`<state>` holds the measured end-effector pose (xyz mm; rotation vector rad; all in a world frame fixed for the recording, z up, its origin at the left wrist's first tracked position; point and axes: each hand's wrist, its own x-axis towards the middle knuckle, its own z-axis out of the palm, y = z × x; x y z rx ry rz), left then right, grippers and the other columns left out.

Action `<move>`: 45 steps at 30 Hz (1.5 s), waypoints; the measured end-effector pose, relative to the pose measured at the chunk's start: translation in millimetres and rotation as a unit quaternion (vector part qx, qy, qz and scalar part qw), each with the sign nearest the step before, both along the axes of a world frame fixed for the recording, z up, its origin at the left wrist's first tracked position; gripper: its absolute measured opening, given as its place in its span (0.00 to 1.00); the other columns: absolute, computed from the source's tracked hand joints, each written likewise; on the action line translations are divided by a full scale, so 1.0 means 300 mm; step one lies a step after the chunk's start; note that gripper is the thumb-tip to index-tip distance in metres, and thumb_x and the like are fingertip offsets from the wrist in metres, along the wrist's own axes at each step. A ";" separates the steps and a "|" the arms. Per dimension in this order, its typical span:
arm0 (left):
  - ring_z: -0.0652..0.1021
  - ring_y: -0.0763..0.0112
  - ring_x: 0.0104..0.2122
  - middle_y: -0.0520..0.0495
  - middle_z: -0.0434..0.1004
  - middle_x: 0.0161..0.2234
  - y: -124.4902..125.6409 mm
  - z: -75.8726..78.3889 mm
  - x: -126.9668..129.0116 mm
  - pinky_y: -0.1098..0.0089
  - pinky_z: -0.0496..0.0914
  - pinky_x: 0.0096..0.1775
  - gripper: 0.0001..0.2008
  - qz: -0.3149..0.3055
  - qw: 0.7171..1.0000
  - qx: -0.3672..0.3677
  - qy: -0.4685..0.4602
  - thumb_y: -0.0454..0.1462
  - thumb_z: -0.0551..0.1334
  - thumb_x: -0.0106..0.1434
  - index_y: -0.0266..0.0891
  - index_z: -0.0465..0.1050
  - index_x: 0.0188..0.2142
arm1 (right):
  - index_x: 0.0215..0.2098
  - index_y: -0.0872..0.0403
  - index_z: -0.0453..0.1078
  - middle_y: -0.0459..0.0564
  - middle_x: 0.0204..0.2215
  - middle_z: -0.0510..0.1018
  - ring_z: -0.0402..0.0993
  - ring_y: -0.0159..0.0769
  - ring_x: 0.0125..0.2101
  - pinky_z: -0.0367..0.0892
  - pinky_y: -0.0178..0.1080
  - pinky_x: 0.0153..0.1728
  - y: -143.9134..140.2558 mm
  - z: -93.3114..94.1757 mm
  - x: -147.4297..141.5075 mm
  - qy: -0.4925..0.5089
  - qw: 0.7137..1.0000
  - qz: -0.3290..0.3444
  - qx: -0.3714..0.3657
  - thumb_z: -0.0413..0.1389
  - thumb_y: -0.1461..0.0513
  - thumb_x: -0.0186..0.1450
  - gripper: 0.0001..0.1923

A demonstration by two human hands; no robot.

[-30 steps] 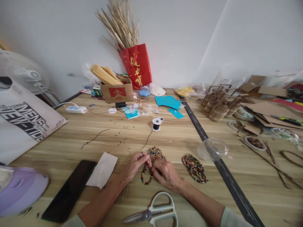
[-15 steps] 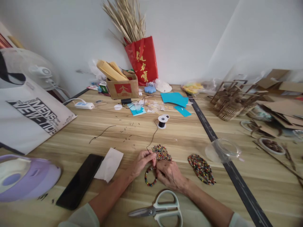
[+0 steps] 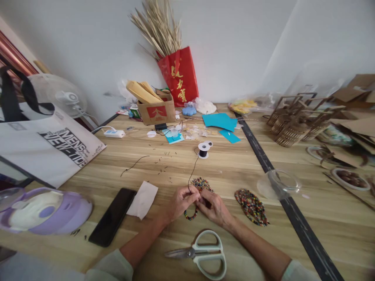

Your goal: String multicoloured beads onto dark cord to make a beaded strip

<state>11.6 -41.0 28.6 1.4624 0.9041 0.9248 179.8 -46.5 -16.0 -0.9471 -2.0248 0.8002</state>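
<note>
My left hand [image 3: 184, 200] pinches the black cord [image 3: 192, 173], which runs back to a white spool [image 3: 203, 150] of black cord. Fingertip to fingertip with it, my right hand [image 3: 213, 207] is closed in a pinch, apparently on the cord's end by the beaded bracelet; the exact grip is hidden. The small bracelet of multicoloured beads [image 3: 191, 217] hangs below the fingers, its upper part covered by them. Just beyond my hands lies a pile of bead strands [image 3: 202, 183]. Right of them rests another bundle of bead strands [image 3: 252, 207]. White-handled scissors [image 3: 202, 253] lie open nearest me.
A black phone [image 3: 113, 216], a white paper [image 3: 143, 200] and a purple-white device [image 3: 47, 212] lie at left. A clear plastic jar [image 3: 278, 185] stands right. Blue sheets [image 3: 220, 121], a cardboard box [image 3: 158, 111] and small wicker baskets [image 3: 290, 125] are further back.
My hands have drawn together, fingertips now meeting, and the bracelet is lifted closer under them. The whole view has shifted slightly, so the table things sit further right.
</note>
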 end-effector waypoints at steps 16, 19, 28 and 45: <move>0.73 0.59 0.40 0.42 0.75 0.39 -0.219 0.039 -0.444 0.62 0.66 0.42 0.22 0.095 0.679 0.336 0.645 0.24 0.48 0.57 0.40 0.73 0.43 | 0.27 0.54 0.61 0.42 0.23 0.65 0.61 0.28 0.22 0.57 0.30 0.24 0.010 0.016 0.004 0.059 0.997 -0.003 -0.055 0.52 0.69 0.58 0.06; 0.73 0.60 0.37 0.43 0.75 0.40 -0.250 -0.002 -0.488 0.63 0.67 0.41 0.24 0.096 0.663 0.347 0.656 0.23 0.48 0.57 0.41 0.72 0.46 | 0.26 0.54 0.61 0.42 0.22 0.65 0.61 0.27 0.21 0.56 0.29 0.23 0.010 0.020 0.002 0.058 0.996 -0.006 -0.062 0.52 0.70 0.57 0.06; 0.75 0.63 0.33 0.46 0.77 0.31 -0.182 -0.023 -0.494 0.67 0.69 0.38 0.12 0.218 0.741 0.317 0.550 0.28 0.52 0.57 0.42 0.73 0.30 | 0.27 0.54 0.61 0.42 0.22 0.65 0.61 0.28 0.22 0.57 0.30 0.23 0.008 0.011 0.001 0.053 0.996 -0.002 -0.065 0.52 0.68 0.59 0.05; 0.70 0.76 0.17 0.54 0.71 0.18 -0.138 0.307 -0.085 0.76 0.65 0.20 0.16 0.213 0.966 -0.106 -0.102 0.42 0.73 0.41 0.38 0.68 0.22 | 0.28 0.54 0.63 0.43 0.23 0.68 0.63 0.29 0.22 0.60 0.31 0.23 0.007 -0.010 -0.006 0.057 0.997 -0.005 -0.058 0.54 0.65 0.61 0.04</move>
